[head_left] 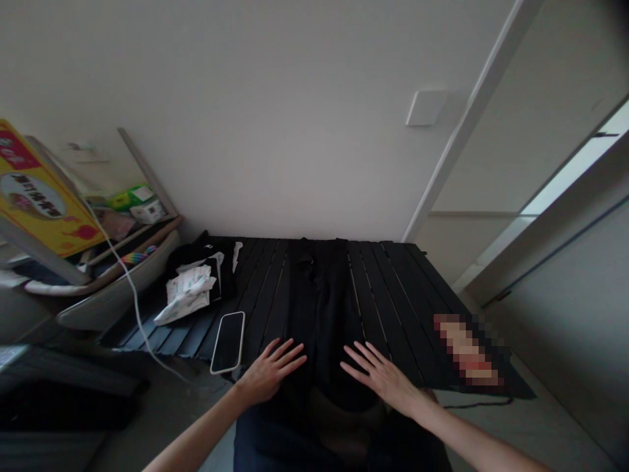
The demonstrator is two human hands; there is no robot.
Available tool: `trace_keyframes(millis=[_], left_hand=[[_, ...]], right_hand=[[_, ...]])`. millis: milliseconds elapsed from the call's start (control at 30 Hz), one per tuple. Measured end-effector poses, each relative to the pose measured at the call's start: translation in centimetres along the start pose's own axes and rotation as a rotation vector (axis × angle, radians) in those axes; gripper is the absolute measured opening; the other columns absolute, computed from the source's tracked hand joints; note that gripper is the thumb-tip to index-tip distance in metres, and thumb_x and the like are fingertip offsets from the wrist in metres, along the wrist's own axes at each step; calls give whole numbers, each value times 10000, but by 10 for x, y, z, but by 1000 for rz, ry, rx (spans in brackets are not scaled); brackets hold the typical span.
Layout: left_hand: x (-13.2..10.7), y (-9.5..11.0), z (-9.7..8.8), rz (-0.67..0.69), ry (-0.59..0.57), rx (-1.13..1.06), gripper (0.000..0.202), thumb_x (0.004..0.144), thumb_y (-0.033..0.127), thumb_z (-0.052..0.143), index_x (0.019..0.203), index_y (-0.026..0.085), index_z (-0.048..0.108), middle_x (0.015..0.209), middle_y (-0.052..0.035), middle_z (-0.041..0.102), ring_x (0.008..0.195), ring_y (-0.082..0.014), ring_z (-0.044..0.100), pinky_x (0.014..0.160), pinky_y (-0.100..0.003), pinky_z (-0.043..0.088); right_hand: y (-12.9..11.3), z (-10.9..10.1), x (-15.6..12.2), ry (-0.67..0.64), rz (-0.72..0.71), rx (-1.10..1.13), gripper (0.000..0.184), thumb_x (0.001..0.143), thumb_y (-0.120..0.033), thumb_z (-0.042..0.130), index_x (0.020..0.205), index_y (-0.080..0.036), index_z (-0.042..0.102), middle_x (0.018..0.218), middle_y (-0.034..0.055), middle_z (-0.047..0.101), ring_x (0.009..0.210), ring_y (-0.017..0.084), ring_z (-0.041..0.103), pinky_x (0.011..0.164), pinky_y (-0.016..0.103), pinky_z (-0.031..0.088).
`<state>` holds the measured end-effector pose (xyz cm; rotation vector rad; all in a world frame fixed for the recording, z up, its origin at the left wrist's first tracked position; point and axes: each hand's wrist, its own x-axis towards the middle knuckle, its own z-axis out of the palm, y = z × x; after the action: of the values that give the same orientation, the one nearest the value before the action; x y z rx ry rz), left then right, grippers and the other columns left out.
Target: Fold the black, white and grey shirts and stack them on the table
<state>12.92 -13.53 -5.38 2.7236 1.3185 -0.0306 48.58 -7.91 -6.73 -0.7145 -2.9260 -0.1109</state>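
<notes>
A black garment [324, 308] lies stretched lengthwise down the middle of a black slatted table [393, 288]. My left hand [270, 370] rests flat on the garment's near left edge, fingers spread and open. My right hand [381, 373] lies flat on its near right edge, fingers also spread. Neither hand holds anything. The garment's near end hangs over the table edge toward me.
A phone [228, 341] lies face up at the table's near left. A pile of black and white printed clothes [196, 282] sits at the far left. A white cable [137, 308] runs from cluttered shelves [88, 262] on the left. A blurred-out item [466, 351] sits near the right edge.
</notes>
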Motion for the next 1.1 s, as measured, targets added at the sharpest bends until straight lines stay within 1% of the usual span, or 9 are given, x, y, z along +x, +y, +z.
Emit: trace_keyframes(millis=[133, 267, 367, 467, 567, 667, 833, 1033, 1100], left_hand=[[12, 4, 4, 27, 36, -17, 869, 763, -52, 405, 1484, 372, 171, 1562, 15, 209, 1432, -242, 198, 1141, -517, 170], [13, 9, -11, 102, 32, -384, 704, 795, 14, 422, 1414, 347, 378, 1434, -5, 474, 1350, -224, 381, 1138, -493, 209], [19, 10, -20, -100, 196, -807, 424, 864, 159, 441, 1255, 263, 566, 1243, -43, 634, 1193, -215, 542, 1052, -398, 383], [42, 4, -21, -416, 468, -1102, 362, 860, 262, 476, 1205, 192, 560, 1137, -77, 665, 1061, -217, 609, 924, -356, 488], [67, -8, -18, -715, 656, -1043, 437, 820, 227, 488, 1255, 187, 459, 1107, -80, 639, 936, -189, 636, 856, -372, 515], [80, -18, -15, -771, 738, -828, 480, 798, 201, 497, 1270, 194, 406, 1179, -97, 573, 1009, -189, 604, 902, -395, 490], [87, -19, -10, -667, 640, -668, 469, 829, 245, 483, 1284, 185, 389, 1278, -117, 502, 1150, -214, 531, 998, -404, 417], [100, -17, -11, -794, 329, -569, 586, 825, 316, 529, 1367, 186, 349, 1349, -134, 485, 1219, -278, 467, 997, -433, 373], [103, -20, -13, -801, 263, -568, 602, 838, 328, 518, 1395, 202, 326, 1312, -123, 534, 1215, -281, 462, 988, -444, 365]], right_hand=[[-2, -6, 12, 66, -169, 115, 745, 792, 35, 442, 1453, -284, 314, 1499, 60, 369, 1377, 231, 318, 1092, 471, 346], [-3, -29, 16, 13, -218, 457, 488, 861, -121, 464, 1338, -217, 506, 1259, 92, 624, 1207, 225, 528, 1084, 479, 339], [0, -45, 24, 62, 51, 792, 455, 856, -182, 463, 1305, -218, 531, 1184, 95, 655, 1096, 209, 595, 1018, 419, 414], [9, -45, 44, 270, 464, 1009, 436, 878, -279, 444, 1305, -209, 491, 1227, 110, 620, 1147, 227, 567, 975, 402, 449], [24, -28, 63, 353, 850, 916, 584, 856, -409, 486, 1357, -127, 380, 1210, 177, 603, 1144, 290, 569, 960, 457, 449], [41, -6, 69, 340, 937, 691, 664, 807, -404, 544, 1356, -81, 355, 1253, 228, 542, 1160, 321, 551, 963, 460, 441], [69, 9, 66, 283, 956, 731, 468, 758, -260, 549, 1216, -180, 502, 1179, 155, 561, 1026, 262, 613, 886, 404, 472], [95, 1, 78, 234, 863, 959, 150, 703, -268, 521, 825, -196, 572, 776, 23, 624, 622, 166, 611, 628, 299, 478], [104, -8, 82, 230, 787, 1022, 120, 715, -290, 482, 755, -203, 553, 699, -6, 603, 612, 153, 589, 602, 271, 455]])
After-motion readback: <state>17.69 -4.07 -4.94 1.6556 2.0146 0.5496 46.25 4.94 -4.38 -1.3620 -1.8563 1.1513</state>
